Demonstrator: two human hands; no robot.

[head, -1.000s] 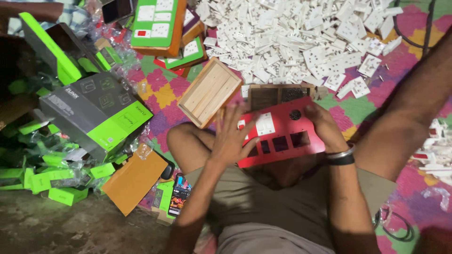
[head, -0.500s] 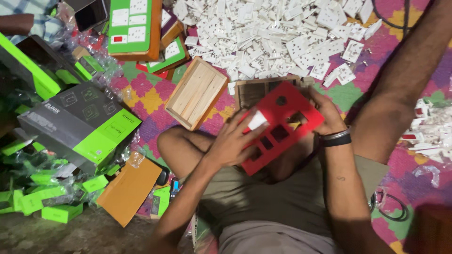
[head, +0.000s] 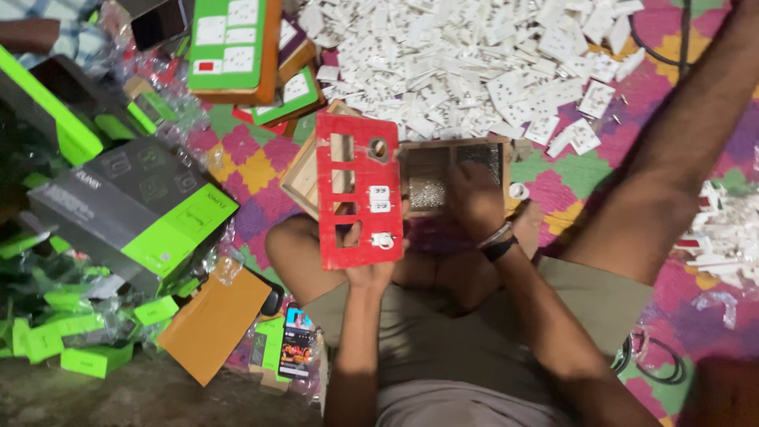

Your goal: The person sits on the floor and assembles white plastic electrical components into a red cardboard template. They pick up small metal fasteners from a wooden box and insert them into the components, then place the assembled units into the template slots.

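Person seated cross-legged on a patchwork floor mat (head: 553,178) of pink, yellow, green and purple squares; view looks straight down over the lap.

Left hand (head: 370,267) is closed around the lower edge of a red panel (head: 357,190), holding it upright and facing the camera, above the left knee. The panel has a column of rectangular cut-outs on its left side and a round hole near the top right. Two small white sockets (head: 380,199) sit fitted in its middle, and a white round-faced part (head: 383,239) sits lower right, just above the thumb.

Right hand (head: 474,198), a dark band at the wrist, reaches into a shallow wooden tray (head: 455,170) lying on the mat just to the right of the panel. Fingers are curled down into the tray over a heap of small silvery pieces (head: 428,192); cannot tell whether they pinch anything.

A plain wooden box (head: 300,178) lies behind the red panel, partly hidden. Beyond the tray a wide pile of white switch and socket parts (head: 474,55) spreads over the mat. A green-faced board (head: 229,43) with white sockets lies at top, left of the pile.

To the left: a grey and green carton (head: 130,209), smaller green boxes (head: 75,348), an orange-brown flat box (head: 212,324). A phone (head: 294,352) with lit screen lies by the left thigh. A black cable loop (head: 652,356) lies at the right.
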